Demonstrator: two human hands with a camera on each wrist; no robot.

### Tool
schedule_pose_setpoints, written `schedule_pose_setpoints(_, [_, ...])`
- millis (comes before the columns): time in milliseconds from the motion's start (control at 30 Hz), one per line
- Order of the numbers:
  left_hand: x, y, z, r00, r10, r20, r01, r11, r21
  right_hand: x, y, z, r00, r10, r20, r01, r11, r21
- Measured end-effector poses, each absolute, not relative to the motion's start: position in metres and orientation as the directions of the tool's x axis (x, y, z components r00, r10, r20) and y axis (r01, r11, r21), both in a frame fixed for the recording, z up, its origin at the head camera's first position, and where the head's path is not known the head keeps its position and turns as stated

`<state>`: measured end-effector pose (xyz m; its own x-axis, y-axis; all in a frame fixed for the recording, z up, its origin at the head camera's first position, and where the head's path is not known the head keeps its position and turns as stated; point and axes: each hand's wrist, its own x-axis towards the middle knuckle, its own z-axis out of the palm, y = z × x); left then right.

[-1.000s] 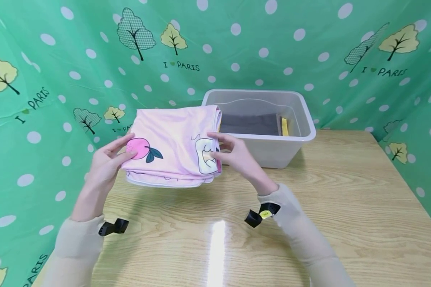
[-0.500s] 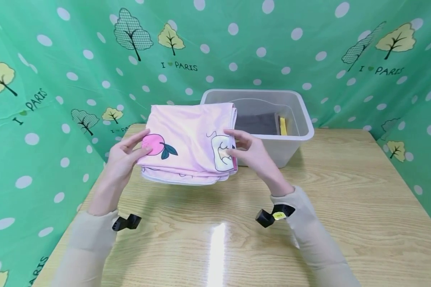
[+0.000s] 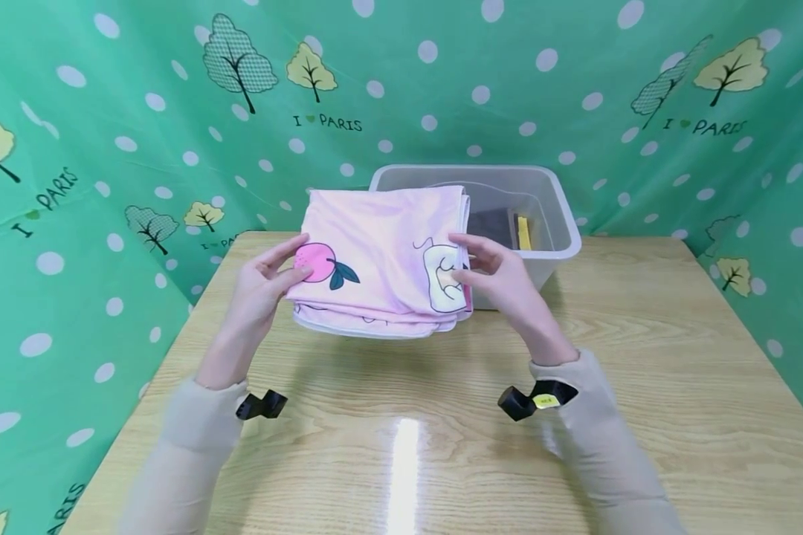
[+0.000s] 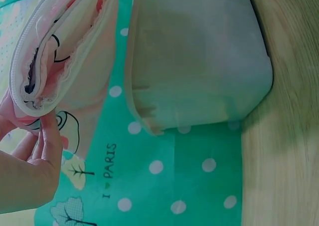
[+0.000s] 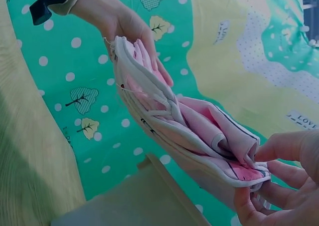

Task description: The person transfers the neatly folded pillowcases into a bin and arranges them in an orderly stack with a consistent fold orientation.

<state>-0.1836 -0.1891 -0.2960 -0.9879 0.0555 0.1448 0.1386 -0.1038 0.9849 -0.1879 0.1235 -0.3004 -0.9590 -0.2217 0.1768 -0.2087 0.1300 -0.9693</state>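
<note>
A folded pink cloth (image 3: 381,253) with white edging, a pink fruit print and a white cartoon print hangs above the table, held between both hands. My left hand (image 3: 262,286) pinches its left side, thumb on top at the fruit and fingers underneath. At the right side my right hand (image 3: 502,282) grips it the same way, thumb over the white print. Several stacked layers of the folded cloth (image 5: 194,131) show edge-on in the right wrist view. The cloth's back right part overlaps the front left of a plastic bin (image 3: 562,256) in the head view.
Inside the bin lie a folded dark grey cloth (image 3: 491,227) and a narrow yellow item (image 3: 523,232) near its right wall. The bin stands at the back of the wooden table (image 3: 649,357). A green dotted curtain (image 3: 442,89) closes off the back and sides.
Both hands have carried the folded cloth to the right and slightly away from me, so it covers more of the bin's front left. The grip looks the same, and the bin stays put.
</note>
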Motion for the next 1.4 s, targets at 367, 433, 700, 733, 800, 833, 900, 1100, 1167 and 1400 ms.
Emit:
schedule_pose_setpoints(367, [-0.194, -0.163, -0.294, -0.989, 0.07, 0.132, 0.123, -0.118, 0.985, -0.188, 0.144, -0.295, -0.974, -0.138, 0.18, -0.201, 0.158, -0.967])
schedule_pose_setpoints(433, [-0.196, -0.158, -0.293, -0.988, 0.08, 0.134, 0.126, -0.104, 0.987, -0.188, 0.149, -0.293, -0.973, -0.13, 0.189, -0.208, 0.154, -0.966])
schedule_pose_setpoints(700, [-0.207, -0.14, -0.289, -0.986, 0.106, 0.128, 0.119, -0.088, 0.989, -0.19, 0.166, -0.289, -0.97, -0.1, 0.22, -0.227, 0.067, -0.972])
schedule_pose_setpoints(733, [-0.208, -0.138, -0.288, -0.986, 0.109, 0.123, 0.115, -0.082, 0.99, -0.19, 0.168, -0.289, -0.971, -0.097, 0.218, -0.223, 0.054, -0.973])
schedule_pose_setpoints(800, [-0.211, -0.134, -0.287, -0.988, 0.108, 0.111, 0.103, -0.076, 0.992, -0.193, 0.172, -0.288, -0.975, -0.084, 0.204, -0.209, 0.053, -0.977])
schedule_pose_setpoints(833, [-0.212, -0.132, -0.286, -0.988, 0.11, 0.106, 0.099, -0.07, 0.993, -0.194, 0.173, -0.287, -0.978, -0.079, 0.195, -0.199, 0.048, -0.979])
schedule_pose_setpoints(900, [-0.215, -0.128, -0.284, -0.989, 0.11, 0.095, 0.091, -0.048, 0.995, -0.196, 0.177, -0.286, -0.983, -0.068, 0.171, -0.175, 0.062, -0.983])
schedule_pose_setpoints(1100, [-0.225, -0.116, -0.281, -0.993, 0.099, 0.062, 0.058, -0.044, 0.997, -0.204, 0.187, -0.283, -0.993, -0.053, 0.107, -0.113, 0.136, -0.984])
schedule_pose_setpoints(1167, [-0.228, -0.112, -0.28, -0.995, 0.087, 0.047, 0.044, -0.031, 0.999, -0.207, 0.19, -0.281, -0.994, -0.054, 0.091, -0.099, 0.157, -0.983])
schedule_pose_setpoints(1400, [-0.24, -0.102, -0.276, -0.997, 0.074, 0.002, 0.003, 0.01, 1.0, -0.216, 0.197, -0.273, -0.998, -0.063, 0.002, -0.014, 0.198, -0.98])
